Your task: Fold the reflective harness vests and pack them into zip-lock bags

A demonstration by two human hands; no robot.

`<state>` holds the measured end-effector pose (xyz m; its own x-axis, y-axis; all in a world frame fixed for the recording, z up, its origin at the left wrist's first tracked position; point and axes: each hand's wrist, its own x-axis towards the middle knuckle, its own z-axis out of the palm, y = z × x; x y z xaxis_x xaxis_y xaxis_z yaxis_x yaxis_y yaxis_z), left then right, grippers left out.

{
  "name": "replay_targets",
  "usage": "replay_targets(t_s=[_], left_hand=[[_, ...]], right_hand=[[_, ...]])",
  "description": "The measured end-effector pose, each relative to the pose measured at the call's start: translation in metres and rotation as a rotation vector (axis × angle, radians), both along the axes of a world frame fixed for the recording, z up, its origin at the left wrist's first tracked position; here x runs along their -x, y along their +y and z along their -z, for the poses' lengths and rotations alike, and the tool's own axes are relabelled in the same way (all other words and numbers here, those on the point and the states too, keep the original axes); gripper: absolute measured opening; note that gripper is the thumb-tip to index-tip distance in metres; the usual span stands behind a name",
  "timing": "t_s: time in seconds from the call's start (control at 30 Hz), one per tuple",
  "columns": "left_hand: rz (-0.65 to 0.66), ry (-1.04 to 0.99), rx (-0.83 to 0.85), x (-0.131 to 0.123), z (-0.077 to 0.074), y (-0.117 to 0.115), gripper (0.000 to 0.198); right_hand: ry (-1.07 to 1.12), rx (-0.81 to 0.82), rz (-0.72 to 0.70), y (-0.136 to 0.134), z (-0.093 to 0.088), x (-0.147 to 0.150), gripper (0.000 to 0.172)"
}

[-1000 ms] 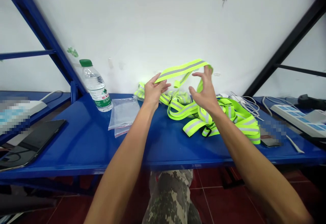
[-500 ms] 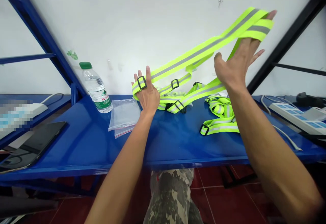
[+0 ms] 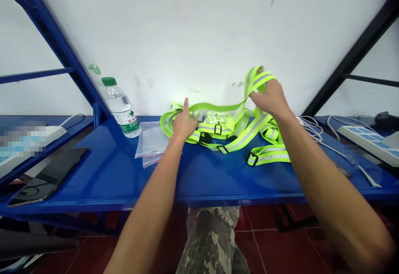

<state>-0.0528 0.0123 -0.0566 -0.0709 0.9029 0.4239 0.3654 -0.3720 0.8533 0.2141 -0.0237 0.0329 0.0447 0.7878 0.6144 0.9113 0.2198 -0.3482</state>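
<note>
A fluorescent yellow reflective strap [image 3: 246,130] with silver stripes and black buckles lies partly on the table and rises on the right into my right hand [image 3: 270,96]. That hand is closed around a raised loop of it, its fingertips partly hidden by the webbing. At the strap's left end is my left hand [image 3: 184,123], with index finger stretched out and thumb apart. Webbing curves around its far side, and its other fingers are partly hidden. More yellow straps [image 3: 271,154] are bunched beside my right forearm.
Clear plastic bags [image 3: 151,141] lie left of my left hand, beside a green-capped water bottle [image 3: 123,108]. A dark phone [image 3: 50,174] rests on the blue table [image 3: 205,182] at far left. White cables [image 3: 311,130] and a power strip [image 3: 370,143] are at right. A wall stands behind.
My right hand has come down and leftward, from spread fingers inside the loop to a closed grip. The stretched strap has slackened onto the table. My left hand has lowered slightly.
</note>
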Motion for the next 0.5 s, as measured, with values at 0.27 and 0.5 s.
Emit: replay_targets(t_s=[0.27, 0.5], left_hand=[[0.49, 0.195, 0.426, 0.018, -0.002, 0.011, 0.079], [0.535, 0.167, 0.39, 0.011, -0.021, -0.004, 0.07]], right_hand=[[-0.275, 0.442, 0.068, -0.002, 0.028, 0.013, 0.043], [-0.2, 0.401, -0.358, -0.033, 0.041, 0.055, 0.029]])
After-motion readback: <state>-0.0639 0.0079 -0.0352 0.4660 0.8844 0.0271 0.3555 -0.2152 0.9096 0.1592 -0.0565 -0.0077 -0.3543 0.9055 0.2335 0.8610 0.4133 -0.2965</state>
